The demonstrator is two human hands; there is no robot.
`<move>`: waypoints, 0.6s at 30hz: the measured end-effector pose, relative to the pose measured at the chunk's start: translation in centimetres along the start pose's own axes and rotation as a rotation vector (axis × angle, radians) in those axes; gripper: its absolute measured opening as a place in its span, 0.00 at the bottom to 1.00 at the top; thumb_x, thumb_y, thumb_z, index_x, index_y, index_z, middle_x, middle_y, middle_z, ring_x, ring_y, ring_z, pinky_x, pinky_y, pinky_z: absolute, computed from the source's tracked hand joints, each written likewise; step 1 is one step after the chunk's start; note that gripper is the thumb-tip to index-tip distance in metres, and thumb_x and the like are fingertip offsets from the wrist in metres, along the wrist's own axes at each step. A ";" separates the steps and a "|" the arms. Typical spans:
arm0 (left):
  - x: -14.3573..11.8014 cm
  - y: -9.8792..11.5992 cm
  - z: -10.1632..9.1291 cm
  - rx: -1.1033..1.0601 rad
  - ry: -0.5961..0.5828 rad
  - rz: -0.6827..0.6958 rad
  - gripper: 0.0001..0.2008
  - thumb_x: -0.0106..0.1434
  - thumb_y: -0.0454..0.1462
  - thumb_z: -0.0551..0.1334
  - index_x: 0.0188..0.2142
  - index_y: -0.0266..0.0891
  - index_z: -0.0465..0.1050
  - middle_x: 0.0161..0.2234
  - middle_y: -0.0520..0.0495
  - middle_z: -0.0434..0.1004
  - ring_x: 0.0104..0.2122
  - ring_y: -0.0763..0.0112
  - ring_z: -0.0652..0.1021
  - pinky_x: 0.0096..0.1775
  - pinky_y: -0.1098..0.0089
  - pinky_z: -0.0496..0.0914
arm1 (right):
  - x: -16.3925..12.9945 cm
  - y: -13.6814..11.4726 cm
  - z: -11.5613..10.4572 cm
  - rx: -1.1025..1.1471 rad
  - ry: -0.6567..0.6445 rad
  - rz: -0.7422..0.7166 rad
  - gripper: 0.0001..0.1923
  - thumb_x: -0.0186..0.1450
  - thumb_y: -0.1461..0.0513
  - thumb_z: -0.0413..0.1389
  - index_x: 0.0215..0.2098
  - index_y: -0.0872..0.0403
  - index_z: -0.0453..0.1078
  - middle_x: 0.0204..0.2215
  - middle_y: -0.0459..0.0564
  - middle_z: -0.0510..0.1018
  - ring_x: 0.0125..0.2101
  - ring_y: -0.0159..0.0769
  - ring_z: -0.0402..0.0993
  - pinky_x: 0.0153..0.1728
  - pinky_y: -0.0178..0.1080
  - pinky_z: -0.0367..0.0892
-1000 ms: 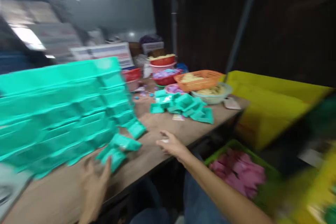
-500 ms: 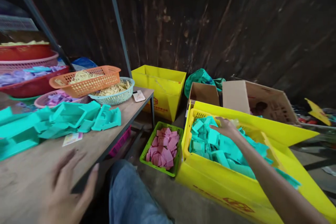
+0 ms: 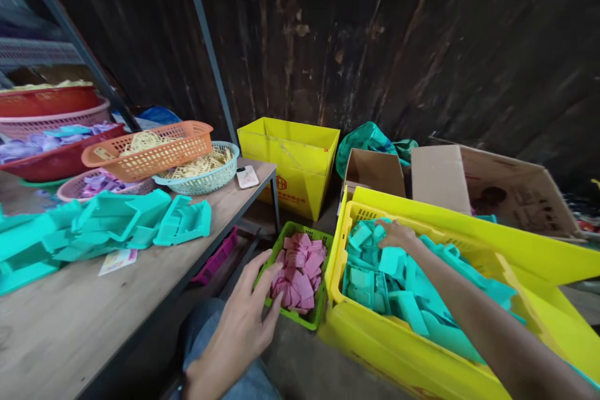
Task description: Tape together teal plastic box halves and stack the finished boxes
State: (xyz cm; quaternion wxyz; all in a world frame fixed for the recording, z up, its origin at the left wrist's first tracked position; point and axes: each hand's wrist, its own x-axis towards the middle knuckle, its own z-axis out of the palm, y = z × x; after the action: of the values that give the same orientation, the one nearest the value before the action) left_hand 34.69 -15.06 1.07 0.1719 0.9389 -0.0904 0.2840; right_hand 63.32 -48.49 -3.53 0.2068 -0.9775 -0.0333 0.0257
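Note:
My right hand [image 3: 397, 236] reaches into a yellow basket [image 3: 334, 262] heaped with teal plastic pieces [image 3: 407, 312]. Its fingers curl down onto a teal piece near the far left part of the heap, with the fingertips partly hidden. My left hand [image 3: 248, 319] hovers above my knee with its fingers apart and nothing in it. Beyond those fingers, lower down, a green basket [image 3: 323, 300] holds pink flat pieces [image 3: 302, 269]. More teal parts [image 3: 117, 219] lie in a pile on the table [image 3: 70, 325] at the left.
The yellow basket sits in a yellow carton [image 3: 375, 350] with raised flaps. Another yellow carton [image 3: 300, 181] and brown cardboard boxes [image 3: 438, 178] stand by the dark wall. An orange basket [image 3: 154, 159], a light-blue basket [image 3: 201, 182] and a phone [image 3: 247, 177] are on the table.
My left hand has moved right, from over the table edge to above my knee. The right hand has gone down into the teal pieces and its fingers have curled. The view has shifted slightly.

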 end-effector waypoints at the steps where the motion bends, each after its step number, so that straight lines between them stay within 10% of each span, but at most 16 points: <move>1: 0.1 0.2 0.2 -0.021 -0.020 -0.008 0.18 0.72 0.33 0.55 0.60 0.43 0.65 0.62 0.35 0.70 0.61 0.54 0.77 0.58 0.55 0.79 | 0.1 0.0 -0.2 -0.024 -0.029 0.019 0.16 0.70 0.53 0.63 0.51 0.54 0.75 0.49 0.51 0.79 0.48 0.45 0.78 0.50 0.50 0.76; 11: 2.9 3.0 2.1 -0.352 -0.272 -0.172 0.25 0.66 0.30 0.62 0.62 0.42 0.67 0.66 0.34 0.67 0.66 0.49 0.71 0.67 0.44 0.69 | -2.7 0.5 -4.9 0.028 -0.009 -0.005 0.23 0.60 0.54 0.63 0.53 0.50 0.71 0.34 0.49 0.81 0.36 0.48 0.78 0.41 0.48 0.73; 18: 7.2 8.1 4.4 -0.558 -0.373 -0.144 0.68 0.40 0.44 0.84 0.74 0.45 0.49 0.72 0.30 0.56 0.72 0.30 0.57 0.70 0.28 0.51 | -12.4 -6.1 -7.2 0.513 -0.204 -0.207 0.34 0.57 0.40 0.61 0.55 0.45 0.68 0.44 0.49 0.83 0.45 0.51 0.80 0.44 0.48 0.78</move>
State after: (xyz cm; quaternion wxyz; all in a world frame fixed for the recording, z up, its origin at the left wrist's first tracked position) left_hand 40.68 -24.74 3.90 0.4224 0.8954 -0.1279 0.0589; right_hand 51.09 -46.70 5.97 0.4441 -0.8772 -0.1457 0.1101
